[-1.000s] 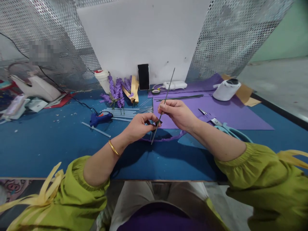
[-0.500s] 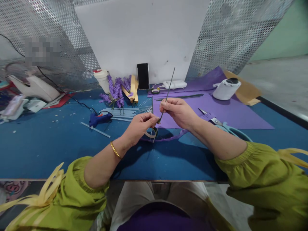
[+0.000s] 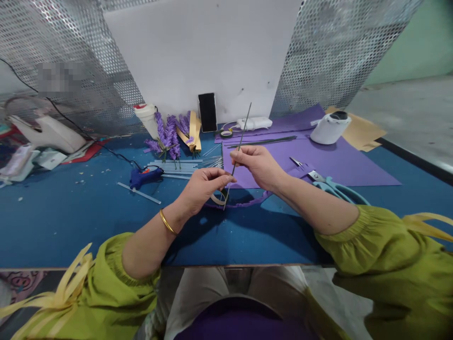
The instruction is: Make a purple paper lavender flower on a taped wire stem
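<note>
A thin dark wire stem (image 3: 244,127) stands tilted between my hands, its upper end leaning right. My right hand (image 3: 261,164) is closed, pinching the stem between thumb and fingertips. Just below and to the left, my left hand (image 3: 202,188) is closed too, with thumb and forefinger on the lower part of the stem. Close under the left fingers is a roll of tape (image 3: 218,200), partly hidden; whether the hand holds it I cannot tell. A crinkled purple strip (image 3: 247,204) curves across the blue table behind the stem's lower end.
A blue glue gun (image 3: 146,177), glue sticks (image 3: 177,165) and thin wires lie left of centre. Behind stand purple flower sprigs (image 3: 170,137) and a phone (image 3: 207,112). On the right are purple sheets (image 3: 354,165), blue-handled scissors (image 3: 336,189) and a white container (image 3: 329,129).
The view has shifted slightly. Both hands keep their pinch on the stem with little movement, and the dark bit at my left thumb tip no longer shows as plainly.
</note>
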`<state>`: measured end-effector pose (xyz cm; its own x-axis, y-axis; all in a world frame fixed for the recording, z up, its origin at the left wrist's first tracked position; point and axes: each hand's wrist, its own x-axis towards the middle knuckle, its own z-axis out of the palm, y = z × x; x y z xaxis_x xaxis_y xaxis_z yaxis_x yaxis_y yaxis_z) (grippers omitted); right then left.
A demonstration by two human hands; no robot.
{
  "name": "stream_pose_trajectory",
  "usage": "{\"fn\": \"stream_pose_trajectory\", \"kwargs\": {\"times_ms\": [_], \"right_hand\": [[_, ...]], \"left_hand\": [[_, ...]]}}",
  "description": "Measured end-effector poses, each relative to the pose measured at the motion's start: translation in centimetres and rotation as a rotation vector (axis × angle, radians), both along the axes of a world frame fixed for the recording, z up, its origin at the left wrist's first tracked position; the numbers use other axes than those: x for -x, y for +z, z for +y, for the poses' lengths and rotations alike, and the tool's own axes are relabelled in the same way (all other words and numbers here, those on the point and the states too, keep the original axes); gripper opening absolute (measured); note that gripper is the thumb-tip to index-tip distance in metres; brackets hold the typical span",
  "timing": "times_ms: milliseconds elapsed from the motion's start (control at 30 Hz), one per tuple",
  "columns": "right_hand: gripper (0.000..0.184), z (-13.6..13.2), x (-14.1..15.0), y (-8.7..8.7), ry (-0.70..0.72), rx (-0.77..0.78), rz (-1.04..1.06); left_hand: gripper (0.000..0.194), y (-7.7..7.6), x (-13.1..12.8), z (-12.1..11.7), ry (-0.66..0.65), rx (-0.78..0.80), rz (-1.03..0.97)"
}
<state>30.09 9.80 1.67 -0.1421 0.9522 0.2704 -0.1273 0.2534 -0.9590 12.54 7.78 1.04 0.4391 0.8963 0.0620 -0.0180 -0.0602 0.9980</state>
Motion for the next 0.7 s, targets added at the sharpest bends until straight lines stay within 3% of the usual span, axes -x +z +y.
{"fn": "stream_pose_trajectory", "kwargs": {"times_ms": [200,400,700], "right_hand": [[0.026,-0.6,0.3,0.5,0.272,0.154,0.071],[0.036,-0.8,0.8,0.0,0.145,0.196,0.109],[0.046,-0.8,1.4,-0.7,0.054,0.096,0.039]], "left_hand": [[0.018,-0.4,0.1,0.4,0.051,0.052,-0.128],[0.02,-0.3,0.0,0.4,0.053,-0.035,-0.011],[0.019,0.1,-0.1,0.0,0.054,-0.079,0.097]]}}
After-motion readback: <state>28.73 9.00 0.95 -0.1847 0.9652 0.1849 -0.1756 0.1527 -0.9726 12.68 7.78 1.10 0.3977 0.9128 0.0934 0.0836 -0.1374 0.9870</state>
